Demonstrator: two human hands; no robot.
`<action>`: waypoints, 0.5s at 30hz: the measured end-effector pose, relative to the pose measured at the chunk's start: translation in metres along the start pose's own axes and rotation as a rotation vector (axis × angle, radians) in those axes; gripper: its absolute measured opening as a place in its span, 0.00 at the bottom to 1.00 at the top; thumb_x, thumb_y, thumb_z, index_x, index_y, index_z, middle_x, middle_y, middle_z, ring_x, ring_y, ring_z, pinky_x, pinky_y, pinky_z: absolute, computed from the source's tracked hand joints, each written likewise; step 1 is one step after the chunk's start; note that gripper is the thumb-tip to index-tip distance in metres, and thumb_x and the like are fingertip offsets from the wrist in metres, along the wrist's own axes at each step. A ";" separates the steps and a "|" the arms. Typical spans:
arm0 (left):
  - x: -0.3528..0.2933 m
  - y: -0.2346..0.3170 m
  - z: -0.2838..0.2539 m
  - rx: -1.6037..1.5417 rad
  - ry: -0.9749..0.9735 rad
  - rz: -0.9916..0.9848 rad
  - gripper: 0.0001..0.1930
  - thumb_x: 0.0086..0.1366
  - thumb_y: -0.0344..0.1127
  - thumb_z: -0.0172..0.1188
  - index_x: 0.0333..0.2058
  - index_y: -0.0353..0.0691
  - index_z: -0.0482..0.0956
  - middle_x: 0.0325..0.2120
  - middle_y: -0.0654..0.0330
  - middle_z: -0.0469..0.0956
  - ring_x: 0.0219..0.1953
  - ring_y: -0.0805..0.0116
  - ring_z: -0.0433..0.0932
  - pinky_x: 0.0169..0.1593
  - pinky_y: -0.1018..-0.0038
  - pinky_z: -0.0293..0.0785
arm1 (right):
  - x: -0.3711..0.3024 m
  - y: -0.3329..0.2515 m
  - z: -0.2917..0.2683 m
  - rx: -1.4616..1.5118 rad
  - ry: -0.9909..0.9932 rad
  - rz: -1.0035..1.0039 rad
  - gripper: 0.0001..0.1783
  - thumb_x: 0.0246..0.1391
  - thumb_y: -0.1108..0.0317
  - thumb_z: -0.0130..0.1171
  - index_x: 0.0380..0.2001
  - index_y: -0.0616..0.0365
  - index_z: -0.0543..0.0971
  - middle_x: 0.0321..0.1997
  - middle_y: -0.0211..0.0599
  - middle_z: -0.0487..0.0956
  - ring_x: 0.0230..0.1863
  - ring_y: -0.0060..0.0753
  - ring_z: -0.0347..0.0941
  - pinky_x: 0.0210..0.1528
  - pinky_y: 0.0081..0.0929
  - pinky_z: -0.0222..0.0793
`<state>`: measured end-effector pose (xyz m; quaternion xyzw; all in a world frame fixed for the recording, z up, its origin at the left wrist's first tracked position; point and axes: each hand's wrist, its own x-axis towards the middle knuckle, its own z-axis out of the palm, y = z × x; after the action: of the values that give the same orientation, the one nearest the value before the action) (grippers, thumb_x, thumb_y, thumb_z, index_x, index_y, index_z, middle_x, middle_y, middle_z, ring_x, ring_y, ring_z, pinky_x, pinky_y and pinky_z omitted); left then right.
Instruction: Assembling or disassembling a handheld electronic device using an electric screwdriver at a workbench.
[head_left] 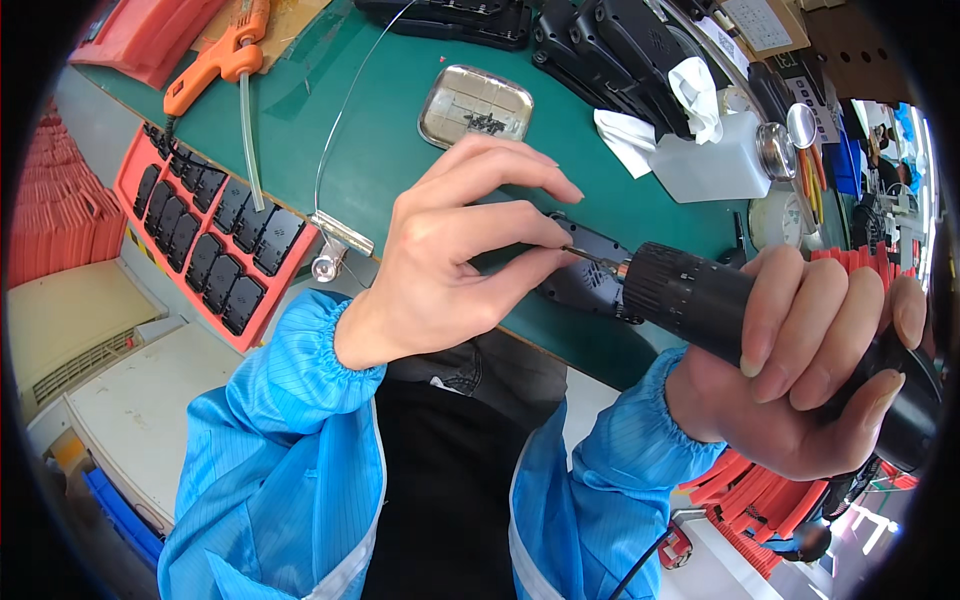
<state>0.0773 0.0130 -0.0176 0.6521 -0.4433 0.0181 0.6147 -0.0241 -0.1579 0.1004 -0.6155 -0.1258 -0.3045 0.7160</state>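
Head view: the left hand (450, 260) pinches the driver bit against a small, rigid black plastic housing (590, 275) on the green surface (400, 150); the right hand (800, 370) clenches the heavy black electric screwdriver (700, 295), best gripped mid-barrel.

right hand (800, 370) grips a black electric screwdriver (720, 305), bit tip at a black casing (590, 275) on the green bench (400, 150). left hand (450, 260) pinches at the bit. steel screw tray (475, 105) sits behind, red tray (205, 240) at left.
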 end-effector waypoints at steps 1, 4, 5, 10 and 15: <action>0.000 0.000 0.000 -0.003 -0.003 -0.003 0.12 0.43 0.20 0.74 0.30 0.35 0.88 0.43 0.53 0.84 0.50 0.51 0.81 0.55 0.58 0.77 | 0.001 -0.001 -0.002 -0.012 -0.015 0.014 0.17 0.61 0.62 0.58 0.47 0.55 0.66 0.20 0.25 0.70 0.17 0.18 0.66 0.25 0.21 0.67; 0.000 0.000 0.000 -0.003 -0.005 -0.004 0.12 0.43 0.19 0.74 0.30 0.35 0.88 0.43 0.54 0.84 0.50 0.51 0.81 0.54 0.59 0.78 | 0.002 -0.005 -0.008 -0.047 -0.062 0.057 0.17 0.61 0.62 0.58 0.47 0.55 0.66 0.20 0.24 0.69 0.17 0.18 0.66 0.25 0.21 0.67; 0.000 -0.001 0.001 0.000 -0.005 0.000 0.12 0.43 0.19 0.74 0.30 0.35 0.88 0.43 0.54 0.84 0.49 0.52 0.81 0.54 0.59 0.78 | 0.002 -0.006 -0.010 -0.058 -0.078 0.071 0.17 0.61 0.62 0.58 0.47 0.55 0.66 0.20 0.24 0.69 0.17 0.18 0.66 0.25 0.21 0.67; 0.000 0.000 0.001 0.015 -0.005 0.006 0.12 0.43 0.19 0.74 0.29 0.34 0.88 0.42 0.54 0.84 0.48 0.52 0.81 0.53 0.60 0.78 | -0.003 -0.011 -0.016 -0.036 -0.050 0.020 0.17 0.61 0.62 0.58 0.47 0.55 0.66 0.20 0.24 0.69 0.17 0.18 0.65 0.24 0.21 0.66; -0.001 -0.001 0.002 0.013 -0.010 0.022 0.12 0.43 0.19 0.74 0.29 0.34 0.88 0.42 0.54 0.84 0.48 0.53 0.81 0.52 0.60 0.78 | -0.003 -0.009 -0.014 -0.032 -0.058 0.029 0.16 0.62 0.62 0.57 0.47 0.55 0.66 0.20 0.25 0.69 0.17 0.18 0.65 0.24 0.21 0.66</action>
<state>0.0767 0.0122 -0.0197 0.6510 -0.4535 0.0247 0.6082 -0.0347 -0.1712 0.1034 -0.6374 -0.1325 -0.2779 0.7064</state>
